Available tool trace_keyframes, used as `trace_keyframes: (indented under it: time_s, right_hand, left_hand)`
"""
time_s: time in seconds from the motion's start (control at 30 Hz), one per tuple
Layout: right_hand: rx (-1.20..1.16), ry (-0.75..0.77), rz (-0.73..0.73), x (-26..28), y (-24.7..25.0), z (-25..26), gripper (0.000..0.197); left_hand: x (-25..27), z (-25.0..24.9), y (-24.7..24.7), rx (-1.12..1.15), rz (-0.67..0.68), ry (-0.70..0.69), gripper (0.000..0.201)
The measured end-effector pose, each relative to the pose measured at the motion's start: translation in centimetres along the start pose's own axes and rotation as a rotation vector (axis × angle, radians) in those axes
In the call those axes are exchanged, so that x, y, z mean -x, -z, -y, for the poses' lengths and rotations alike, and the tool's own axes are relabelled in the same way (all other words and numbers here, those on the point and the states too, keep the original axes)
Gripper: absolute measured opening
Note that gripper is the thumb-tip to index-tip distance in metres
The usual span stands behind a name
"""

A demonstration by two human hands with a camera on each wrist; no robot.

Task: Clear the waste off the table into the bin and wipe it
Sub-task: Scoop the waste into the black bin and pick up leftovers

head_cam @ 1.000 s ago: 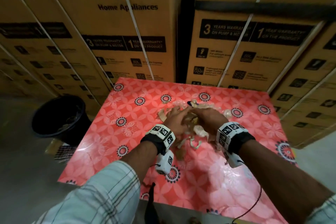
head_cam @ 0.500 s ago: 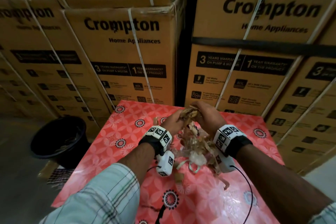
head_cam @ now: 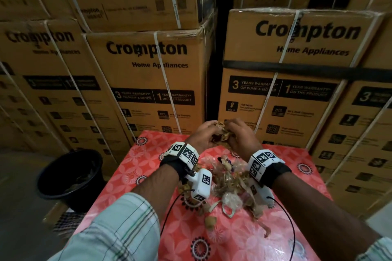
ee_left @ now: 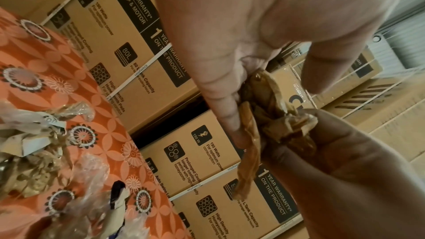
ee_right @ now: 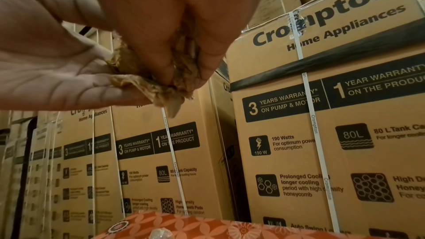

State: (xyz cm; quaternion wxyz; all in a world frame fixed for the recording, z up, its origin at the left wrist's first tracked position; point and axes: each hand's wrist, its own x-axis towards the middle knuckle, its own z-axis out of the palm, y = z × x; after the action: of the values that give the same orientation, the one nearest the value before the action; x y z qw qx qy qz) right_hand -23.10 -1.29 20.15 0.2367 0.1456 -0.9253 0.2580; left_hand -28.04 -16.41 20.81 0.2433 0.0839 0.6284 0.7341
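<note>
With my left hand and right hand cupped around scraps above the desk's far edge, I should squeeze tight before swinging toward the bin off its left edge.

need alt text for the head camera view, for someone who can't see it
Two hands, left hand and right hand, hold a bunch of brown paper scraps together above a red floral table. More scraps and plastic wrappers lie on the table below; a black bin stands on the floor to its left, before stacked Crompton cartons.
</note>
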Motion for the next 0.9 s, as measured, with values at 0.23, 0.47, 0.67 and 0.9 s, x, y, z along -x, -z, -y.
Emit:
trace_keyframes:
  time_s: [0.23,0.47,0.67,0.9]
  right_hand:
    - [-0.041,-0.004,0.117,1.5,-1.5,-0.5,0.056]
    - [0.107,-0.028,0.345,3.2,-2.2,0.3,0.098]
    - [0.036,-0.068,0.166,3.1,-3.0,-0.3,0.053]
    - [0.064,-0.001,0.14,3.1,-2.6,-0.9,0.033]
  left_hand:
    - [-0.1,1.4,1.5,0.028,-0.017,-0.044,0.041]
    - [-0.1,2.6,1.8,0.061,-0.16,-0.007,0.027]
    - [0.4,3.1,1.3,-0.013,-0.142,-0.001,0.03]
    - [0.7,4.4,1.4,-0.153,-0.152,-0.054,0.022]
